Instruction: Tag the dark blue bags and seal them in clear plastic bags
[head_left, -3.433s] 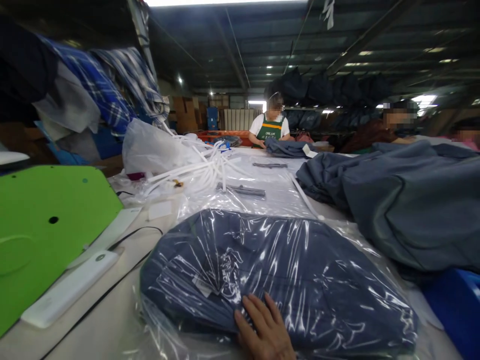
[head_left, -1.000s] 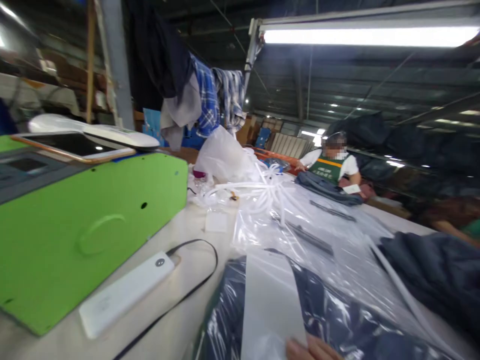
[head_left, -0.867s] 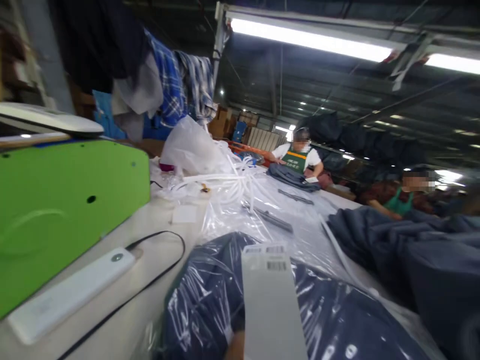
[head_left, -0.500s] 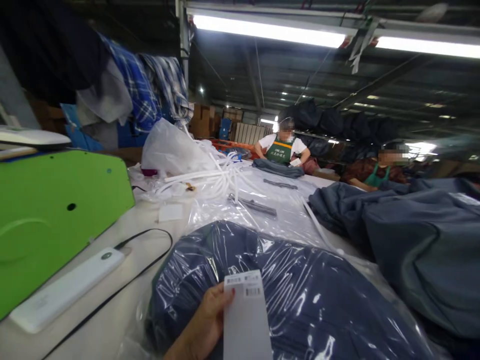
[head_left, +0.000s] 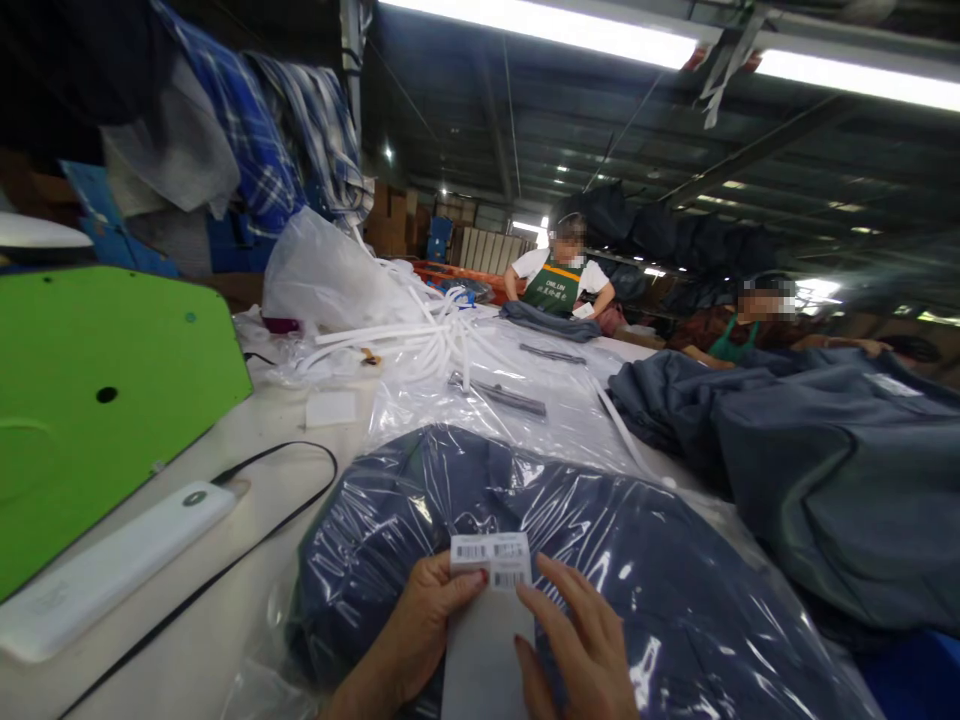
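Your left hand [head_left: 418, 625] pinched a long, pale paper strip [head_left: 487, 645] above the big shiny bag [head_left: 660, 570]. Your right hand [head_left: 585, 635], loosely spread, was at the strip's edge.

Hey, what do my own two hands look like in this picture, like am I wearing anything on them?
Both your left hand and right hand look bare: no gloves, and no sleeve in view. A small red patch, possibly nail polish, shows on the left thumb.
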